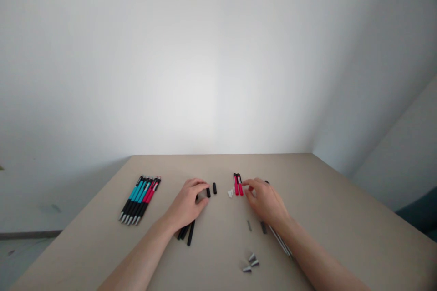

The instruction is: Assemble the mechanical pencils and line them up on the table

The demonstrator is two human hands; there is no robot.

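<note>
One beige table (pixel 307 182). Left hand (pixel 189 200) left of two red barrels (pixel 240 186), thumb and forefinger curled at a short black tube (pixel 208 193); cannot tell if gripped. Right hand (pixel 269 202) just right of the barrels, thumb and forefinger parted, contact unclear. Pens (pixel 139 200), blue and red, rowed well left of barrels. Barrels slim, bright, black-topped, side by side. Tube plain, stubby, left of barrels.

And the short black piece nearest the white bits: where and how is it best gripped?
Probably in a pinch across the middle of the short black piece, coming from above and slightly right: it is slim, lies lengthwise away from the person, and another black piece and the left hand crowd its left side.
</note>
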